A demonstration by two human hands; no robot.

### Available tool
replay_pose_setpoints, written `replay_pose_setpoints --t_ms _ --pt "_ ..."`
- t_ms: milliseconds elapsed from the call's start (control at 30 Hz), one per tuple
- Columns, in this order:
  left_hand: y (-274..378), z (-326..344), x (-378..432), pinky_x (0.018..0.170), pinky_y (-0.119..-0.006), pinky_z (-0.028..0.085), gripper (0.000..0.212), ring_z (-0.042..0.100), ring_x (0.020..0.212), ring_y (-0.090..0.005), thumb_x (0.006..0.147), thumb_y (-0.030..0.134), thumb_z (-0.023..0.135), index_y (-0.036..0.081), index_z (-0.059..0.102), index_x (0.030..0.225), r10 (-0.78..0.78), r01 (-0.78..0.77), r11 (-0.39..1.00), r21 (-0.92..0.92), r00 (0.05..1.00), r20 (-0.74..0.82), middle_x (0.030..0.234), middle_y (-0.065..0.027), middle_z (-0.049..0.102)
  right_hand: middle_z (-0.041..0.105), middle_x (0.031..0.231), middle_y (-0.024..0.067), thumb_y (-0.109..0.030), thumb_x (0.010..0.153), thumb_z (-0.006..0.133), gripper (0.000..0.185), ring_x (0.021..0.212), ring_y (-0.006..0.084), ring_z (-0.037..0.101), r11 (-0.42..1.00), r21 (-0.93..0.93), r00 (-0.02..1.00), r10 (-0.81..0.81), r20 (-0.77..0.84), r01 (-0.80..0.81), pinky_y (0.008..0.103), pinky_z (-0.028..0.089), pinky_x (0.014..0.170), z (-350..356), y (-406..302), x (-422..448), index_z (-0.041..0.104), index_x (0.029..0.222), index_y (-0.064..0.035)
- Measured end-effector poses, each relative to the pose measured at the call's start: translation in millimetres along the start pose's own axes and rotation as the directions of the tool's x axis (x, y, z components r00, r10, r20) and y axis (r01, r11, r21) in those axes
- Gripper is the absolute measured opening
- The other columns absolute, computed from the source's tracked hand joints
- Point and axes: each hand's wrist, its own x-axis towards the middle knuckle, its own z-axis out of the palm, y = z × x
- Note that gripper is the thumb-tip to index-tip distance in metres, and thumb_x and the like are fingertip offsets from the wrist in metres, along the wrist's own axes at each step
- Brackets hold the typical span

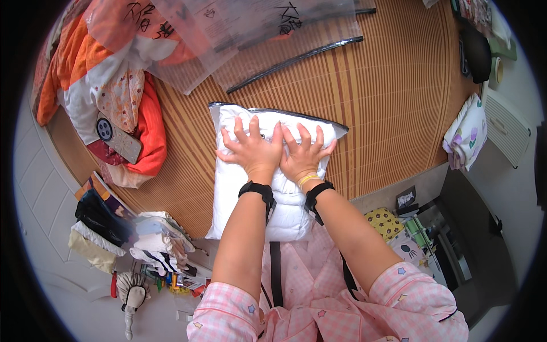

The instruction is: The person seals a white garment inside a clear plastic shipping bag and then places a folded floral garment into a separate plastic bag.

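A clear plastic zip bag packed with folded white cloth lies on a striped bamboo mat in front of me. My left hand presses palm-down on its upper part, fingers spread. Close beside it, my right hand also lies on the bag, its fingers apart, the thumbs near each other. The bag's dark zip edge runs along the far side, just beyond my fingertips. Whether that zip is fully closed cannot be told. Both wrists wear black straps.
Clear bags with dark sliders and handwriting lie at the far side. Left is a heap of orange and white bedding with a phone on it. Folded clothes stand at lower left, a folded floral cloth at right.
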Motion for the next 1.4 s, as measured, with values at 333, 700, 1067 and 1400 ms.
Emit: replay_pose_setpoints --t_ms 333,700,1067,1400 --pt "3.5 -21.1 9.3 0.094 -0.070 0.014 0.057 0.023 0.128 -0.0380 0.073 0.057 0.064 0.020 0.059 0.116 -0.057 0.074 0.990 -0.117 0.988 0.144 0.134 -0.0069 0.036 0.035 0.132 0.0035 -0.040 0.081 0.057 0.048 0.129 0.0395 0.017 1.000 0.000 0.998 -0.007 0.068 0.007 0.0746 0.005 0.095 -13.1 -1.5 8.1 0.047 0.127 -0.0350" --pt "-64.6 -82.3 -150.9 0.099 -0.072 0.001 0.065 0.006 0.139 -0.0436 0.084 0.050 0.056 0.030 0.033 0.141 -0.300 0.365 0.873 -0.323 0.925 0.234 0.149 -0.0134 0.018 0.020 0.153 -0.0025 -0.056 0.081 0.054 0.062 0.142 0.0338 0.007 0.606 0.089 0.582 -0.789 0.198 0.791 0.0771 -0.003 0.097 -83.5 -23.9 -5.0 0.035 0.138 -0.0433" --pt "-80.8 -5.1 -162.5 0.098 -0.071 -0.008 0.063 0.007 0.138 -0.0447 0.084 0.070 0.035 0.035 0.047 0.134 -0.338 0.339 0.935 -0.103 0.941 0.029 0.147 -0.0061 0.029 0.023 0.151 -0.0097 -0.072 0.077 0.041 0.066 0.141 0.0349 0.005 0.285 -0.059 0.290 -0.912 0.291 0.957 0.0758 -0.006 0.098 -11.9 -34.3 4.7 0.035 0.138 -0.0467" --pt "-82.7 2.2 -159.6 0.099 -0.072 -0.007 0.061 0.009 0.137 -0.0443 0.083 0.072 0.031 0.038 0.048 0.131 -0.343 0.342 0.931 -0.130 0.939 0.013 0.146 -0.0059 0.030 0.017 0.153 -0.0096 -0.072 0.077 0.038 0.067 0.141 0.0358 0.001 0.268 -0.104 0.287 -0.885 0.368 0.958 0.0801 -0.001 0.094 -7.5 -35.2 4.5 0.033 0.138 -0.0456"
